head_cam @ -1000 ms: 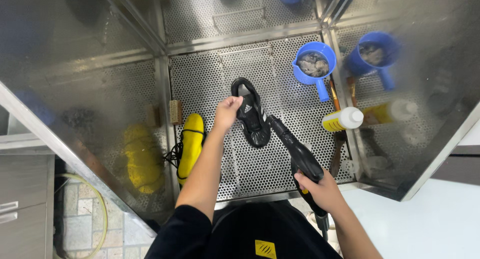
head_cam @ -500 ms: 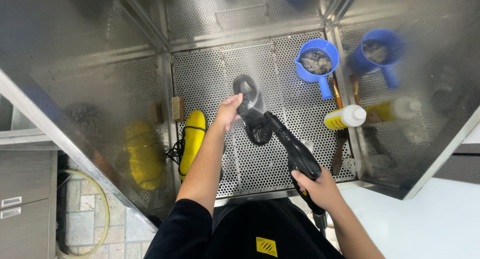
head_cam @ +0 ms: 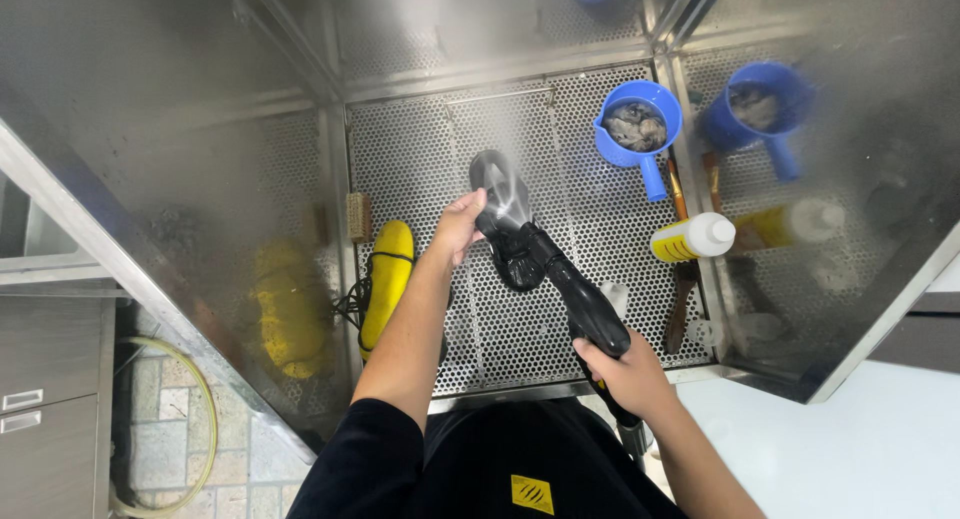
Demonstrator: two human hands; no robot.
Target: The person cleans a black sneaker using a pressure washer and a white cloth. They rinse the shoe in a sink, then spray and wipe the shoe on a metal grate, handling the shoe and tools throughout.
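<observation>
My left hand (head_cam: pixel 460 226) grips a black shoe (head_cam: pixel 505 224) and holds it tilted over the perforated steel floor (head_cam: pixel 420 169) of a wash basin. My right hand (head_cam: pixel 628 374) is closed around a black spray gun (head_cam: pixel 578 297), whose nozzle points at the shoe. A pale mist of spray covers the shoe's upper end. Both arms reach forward from my dark apron.
A blue scoop (head_cam: pixel 637 131) with grey matter stands at the back right. A white and yellow bottle (head_cam: pixel 692 238) lies right of the shoe, above a brush (head_cam: pixel 682 309). A yellow tool (head_cam: pixel 386 279) lies left. Shiny steel walls (head_cam: pixel 150 109) mirror these things.
The shoe has been turned and raised slightly, and spray now blurs its upper end. The spray gun has moved closer to the shoe.
</observation>
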